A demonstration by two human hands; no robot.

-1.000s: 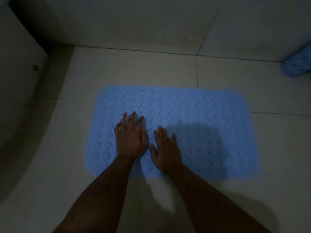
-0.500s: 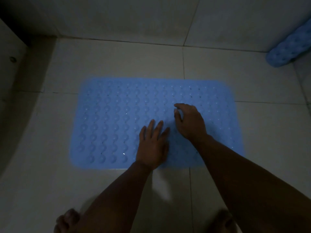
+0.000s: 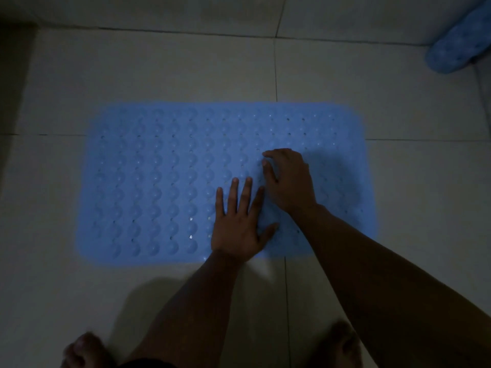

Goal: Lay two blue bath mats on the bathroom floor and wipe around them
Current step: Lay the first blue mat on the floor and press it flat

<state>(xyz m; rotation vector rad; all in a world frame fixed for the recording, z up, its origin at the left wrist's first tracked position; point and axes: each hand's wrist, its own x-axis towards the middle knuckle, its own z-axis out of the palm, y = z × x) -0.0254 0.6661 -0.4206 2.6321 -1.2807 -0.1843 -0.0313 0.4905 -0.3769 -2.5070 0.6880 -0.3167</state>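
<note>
Since 0.5 s ago: barely any change. Left hand (image 3: 239, 224) is still flat on the mat, fingers spread and straight, palm down near the near edge. Right hand (image 3: 288, 179) has stayed just beside it, slightly farther in, with fingers curled down onto the surface; can't tell whether it pinches anything or just presses with the tips. 1.0 s ago both hands were flat side by side, further left on the mat.

Blue bath mat (image 3: 159, 181) lies flat and unrolled under both hands, bumpy texture up, long side running left to right. Hands sit right of its centre.

Second mat (image 3: 457, 46) is rolled up, far right, against the wall, well apart from the first.

Floor (image 3: 132, 70) is pale tile with grout lines, one running under the mat. Light is dim. Bare feet (image 3: 82, 351) at the bottom edge.
</note>
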